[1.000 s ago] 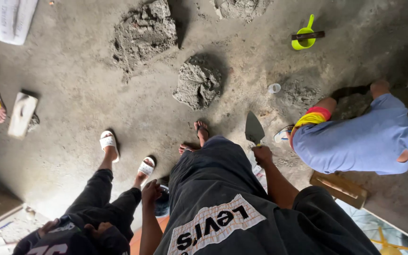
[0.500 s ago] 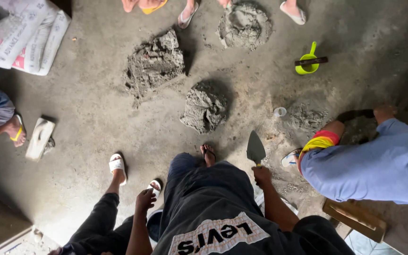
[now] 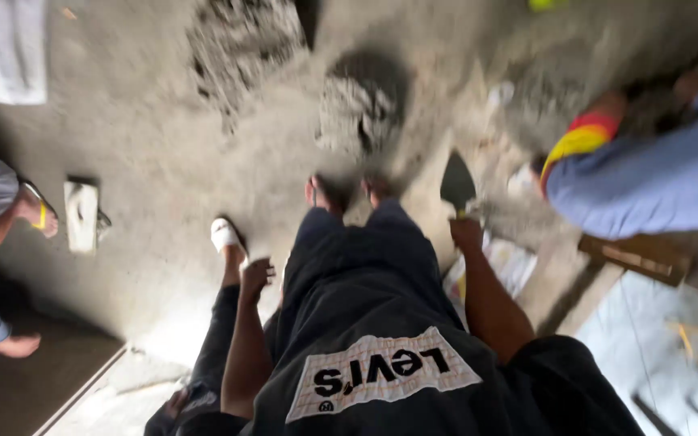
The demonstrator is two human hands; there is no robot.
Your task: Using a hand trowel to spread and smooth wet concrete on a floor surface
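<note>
The trowel point(image 3: 457, 184) points toward 12 o'clock, its dark pointed blade above the concrete floor point(image 3: 147, 161), at about 2 o'clock from the person's black shirt point(image 3: 397, 339). The right hand point(image 3: 466, 234) is wrapped closed around its handle, just below the blade. The left hand point(image 3: 255, 274) hangs at the person's side near 9 o'clock, holding nothing; its fingers look loosely curled, though the blur makes it hard to tell.

Ahead of the person's feet, at 12 o'clock, sits a mound of grey mortar point(image 3: 361, 105), just left of the trowel tip and apart from it. A second, flatter mortar pile point(image 3: 240, 40) lies at 11 o'clock. A white sandal point(image 3: 224, 234) on another person's foot stands just above the left hand.

At 3 o'clock a crouching person in a blue shirt point(image 3: 648, 186) with a yellow and red band point(image 3: 579, 139) works close to the trowel. At 9 o'clock a white block point(image 3: 81, 214) lies on the floor beside another person's foot. A wooden board point(image 3: 636, 257) lies at 4 o'clock.
</note>
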